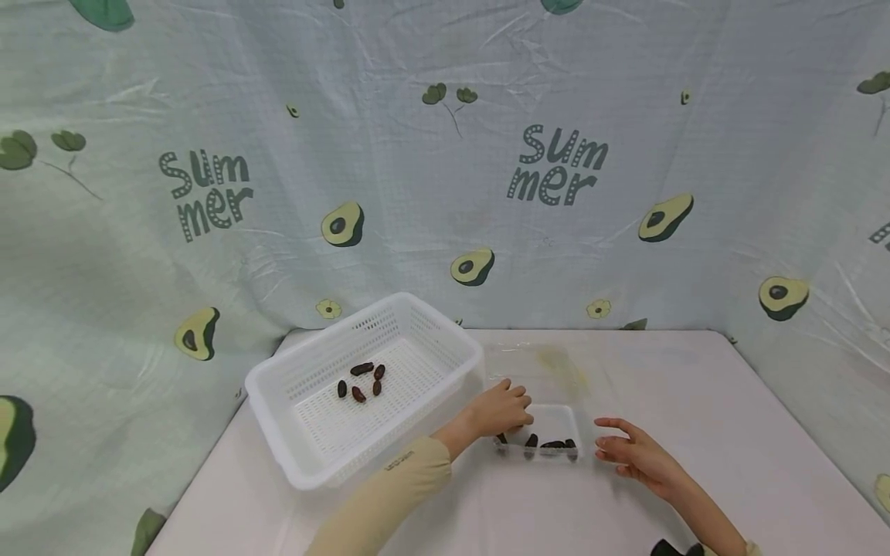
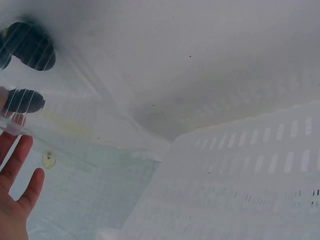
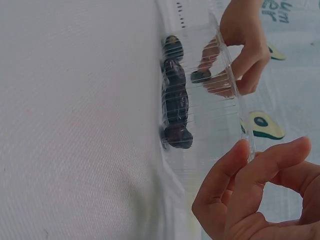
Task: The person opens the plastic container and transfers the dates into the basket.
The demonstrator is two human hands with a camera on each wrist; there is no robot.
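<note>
Head view: clear tray (image 1: 556,421) between both hands, dates (image 1: 552,445) lined along its near wall.
Left hand (image 1: 502,409) curls into the tray's left end, apparently pinching a date; right hand (image 1: 636,452) relaxed, empty, just right of it. Basket (image 1: 306,455) left.
Left wrist: fingers (image 2: 17,165) straight, dates above.
Right wrist: date row (image 3: 175,100) runs away from loosely curled right fingers (image 3: 225,175); left is nearer.
</note>
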